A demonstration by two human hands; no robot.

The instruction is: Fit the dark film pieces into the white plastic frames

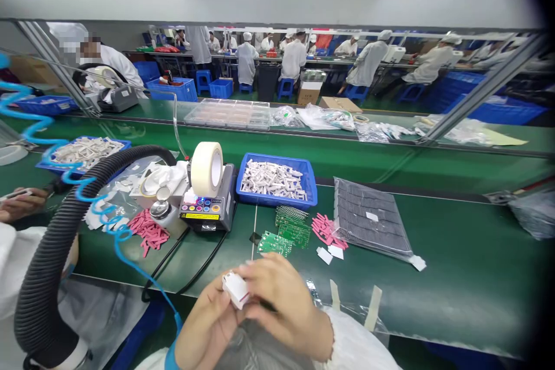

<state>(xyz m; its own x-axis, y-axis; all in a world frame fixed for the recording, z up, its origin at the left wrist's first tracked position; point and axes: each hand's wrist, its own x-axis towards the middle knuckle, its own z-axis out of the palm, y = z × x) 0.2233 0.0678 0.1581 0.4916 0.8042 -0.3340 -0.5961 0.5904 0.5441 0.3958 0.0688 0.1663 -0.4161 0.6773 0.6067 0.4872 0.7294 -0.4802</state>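
Both my hands meet low in the middle of the view, above the near edge of the green bench. My left hand (208, 324) and my right hand (281, 300) pinch a small white plastic block (236, 289) between their fingers. Just beyond them lie green circuit boards (286, 234), pink strips (325, 230) and small white tabs (329, 253). A blue bin of white parts (277, 180) stands behind the boards. To its left a tape dispenser (208, 196) carries a roll of pale tape.
A flat grey bag (370, 217) lies to the right of the boards. A black ribbed hose (56, 254) and a blue coiled air line (87, 185) curve across the left. A neighbour's hand (19, 205) shows at far left. Workers in white sit along benches behind.
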